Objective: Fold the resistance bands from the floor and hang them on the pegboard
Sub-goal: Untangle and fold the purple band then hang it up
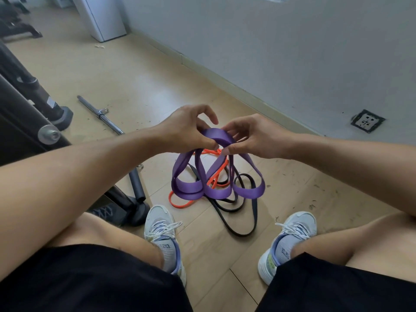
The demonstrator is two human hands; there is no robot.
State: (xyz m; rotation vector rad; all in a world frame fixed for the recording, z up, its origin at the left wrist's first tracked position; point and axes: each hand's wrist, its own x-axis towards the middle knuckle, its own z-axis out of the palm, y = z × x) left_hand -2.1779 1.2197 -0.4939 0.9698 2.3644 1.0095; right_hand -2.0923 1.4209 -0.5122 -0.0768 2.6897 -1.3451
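Pinching the gathered top of the purple band (217, 137), the left hand (188, 127) and right hand (249, 137) hold it above the floor (157, 75). Soft, floppy, probably light; best gripped where its loops meet. Orange band (180, 202) and black band (242, 209) lie below.

**What the person wears**

Both arms (94, 167) are bare to the frame's edge, with no sleeves showing. Black shorts (90, 280) cover the thighs. The shoes (161, 224) are pale grey-white trainers with white laces and lilac trim; pale socks (167, 248) carry small dark lettering, too blurred to read.
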